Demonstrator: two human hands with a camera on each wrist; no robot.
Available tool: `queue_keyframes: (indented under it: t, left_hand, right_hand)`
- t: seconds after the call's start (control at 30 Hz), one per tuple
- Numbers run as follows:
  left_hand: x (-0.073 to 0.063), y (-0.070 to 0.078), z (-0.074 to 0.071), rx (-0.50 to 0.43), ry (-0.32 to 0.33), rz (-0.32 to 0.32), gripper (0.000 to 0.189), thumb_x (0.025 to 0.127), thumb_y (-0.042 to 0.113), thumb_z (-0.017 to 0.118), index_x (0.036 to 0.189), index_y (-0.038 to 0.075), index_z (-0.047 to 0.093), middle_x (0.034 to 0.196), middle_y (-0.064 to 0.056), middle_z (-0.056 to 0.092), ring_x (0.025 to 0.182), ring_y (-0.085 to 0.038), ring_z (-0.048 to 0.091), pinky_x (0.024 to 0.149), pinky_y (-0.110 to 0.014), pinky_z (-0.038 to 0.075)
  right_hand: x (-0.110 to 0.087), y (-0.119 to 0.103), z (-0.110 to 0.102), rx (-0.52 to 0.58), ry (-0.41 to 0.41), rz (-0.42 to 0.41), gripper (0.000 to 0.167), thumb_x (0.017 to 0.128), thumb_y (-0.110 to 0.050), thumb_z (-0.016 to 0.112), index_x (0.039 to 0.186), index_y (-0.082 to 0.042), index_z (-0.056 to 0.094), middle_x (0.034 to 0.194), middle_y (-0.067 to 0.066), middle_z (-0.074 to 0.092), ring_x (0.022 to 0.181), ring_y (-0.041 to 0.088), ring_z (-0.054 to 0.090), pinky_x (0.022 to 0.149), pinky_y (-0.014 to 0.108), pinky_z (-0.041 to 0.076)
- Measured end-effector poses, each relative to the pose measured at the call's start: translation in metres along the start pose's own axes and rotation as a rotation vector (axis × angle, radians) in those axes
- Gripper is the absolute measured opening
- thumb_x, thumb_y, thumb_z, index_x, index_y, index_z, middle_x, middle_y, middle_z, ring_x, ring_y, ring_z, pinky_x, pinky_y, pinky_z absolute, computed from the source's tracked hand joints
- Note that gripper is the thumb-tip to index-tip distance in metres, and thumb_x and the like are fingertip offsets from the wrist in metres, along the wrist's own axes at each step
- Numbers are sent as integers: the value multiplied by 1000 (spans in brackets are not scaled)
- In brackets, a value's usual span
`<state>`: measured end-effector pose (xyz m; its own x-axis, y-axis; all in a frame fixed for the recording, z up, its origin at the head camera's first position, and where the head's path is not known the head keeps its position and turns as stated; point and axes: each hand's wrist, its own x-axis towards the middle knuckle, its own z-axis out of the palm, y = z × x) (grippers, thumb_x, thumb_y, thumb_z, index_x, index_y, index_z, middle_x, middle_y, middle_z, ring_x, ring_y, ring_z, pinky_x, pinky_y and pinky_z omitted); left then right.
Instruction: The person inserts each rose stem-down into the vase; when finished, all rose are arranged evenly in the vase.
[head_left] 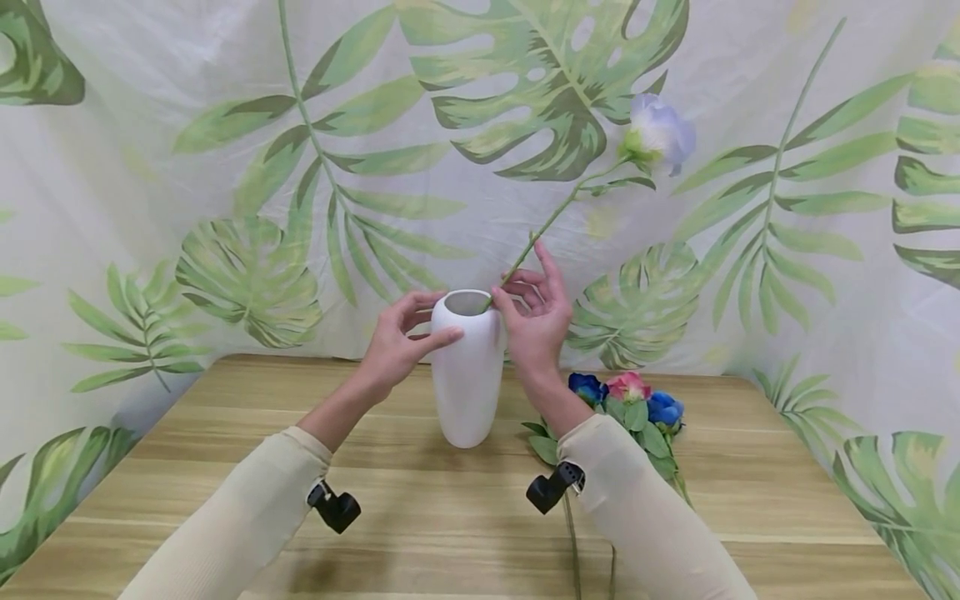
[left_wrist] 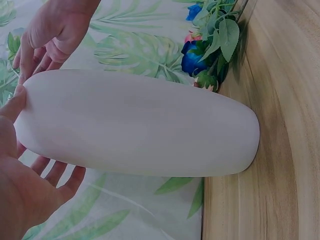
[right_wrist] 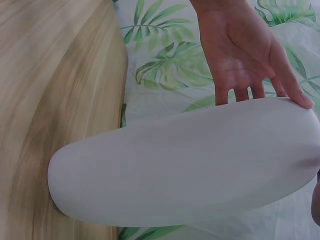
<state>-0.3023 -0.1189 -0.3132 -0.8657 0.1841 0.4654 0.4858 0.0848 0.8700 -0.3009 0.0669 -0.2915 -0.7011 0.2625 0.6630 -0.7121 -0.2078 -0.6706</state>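
A tall white vase [head_left: 467,375] stands upright on the wooden table. My left hand [head_left: 401,337] holds it near the top, thumb across the front and fingers round the far side. At the rim on the other side, my right hand [head_left: 536,312] pinches the green stem of a pale lilac-white artificial flower [head_left: 660,133]. The stem slants up to the right, and its lower end is inside the vase mouth. Both wrist views show the vase [left_wrist: 140,122] large, with the left hand [right_wrist: 245,55] at its upper side in the right wrist view.
To the right of the vase lie several artificial flowers with leaves: a dark blue one [head_left: 587,388], a pink one [head_left: 628,385] and a brighter blue one [head_left: 665,408]. Their stems reach toward the front edge, partly under the right sleeve [head_left: 637,492]. A leaf-print curtain [head_left: 510,225] hangs behind the table [head_left: 420,517].
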Motion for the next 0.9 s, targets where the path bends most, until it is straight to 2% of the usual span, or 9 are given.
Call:
queue_keyframes:
  t: [0.23, 0.4, 0.57, 0.67, 0.9]
  left_hand:
    - [1, 1, -1, -3, 2, 9, 50, 89, -1, 78, 135, -4, 58, 144, -17, 58, 128, -34, 60, 100, -52, 55]
    - [1, 1, -1, -6, 4, 9, 51, 89, -1, 77, 136, -4, 58, 143, -17, 58, 127, -34, 60, 98, -48, 56]
    - [1, 1, -1, -2, 4, -2, 50, 89, -1, 78, 135, -4, 58, 144, -17, 58, 128, -34, 60, 99, -49, 56]
    - [1, 2, -1, 1, 2, -8, 50, 90, 0, 78, 136, -4, 58, 145, -16, 58, 129, -34, 60, 100, -51, 55]
    - [0, 2, 0, 0, 0, -13, 51, 90, 0, 78, 136, -4, 58, 144, -17, 58, 128, -34, 60, 101, -53, 54]
  right_hand:
    - [5, -5, -2, -34, -69, 18, 89, 86, 18, 72, 162, -8, 33, 96, 0, 62, 88, 17, 70, 83, 30, 62]
    - [8, -7, -2, -19, -89, 37, 89, 86, 22, 68, 162, -8, 32, 100, 2, 58, 86, 13, 67, 82, 28, 61]
    - [10, -8, -1, 18, -85, 66, 87, 85, 24, 65, 161, -8, 35, 101, 3, 58, 85, 14, 68, 77, 27, 62]
    - [11, -9, 0, 16, -86, 61, 82, 88, 20, 66, 159, -8, 37, 99, 4, 60, 82, 14, 68, 73, 26, 61]
    - [11, -6, 2, -56, -68, 11, 57, 101, 1, 63, 155, -6, 43, 91, 0, 63, 75, 12, 70, 67, 28, 60]
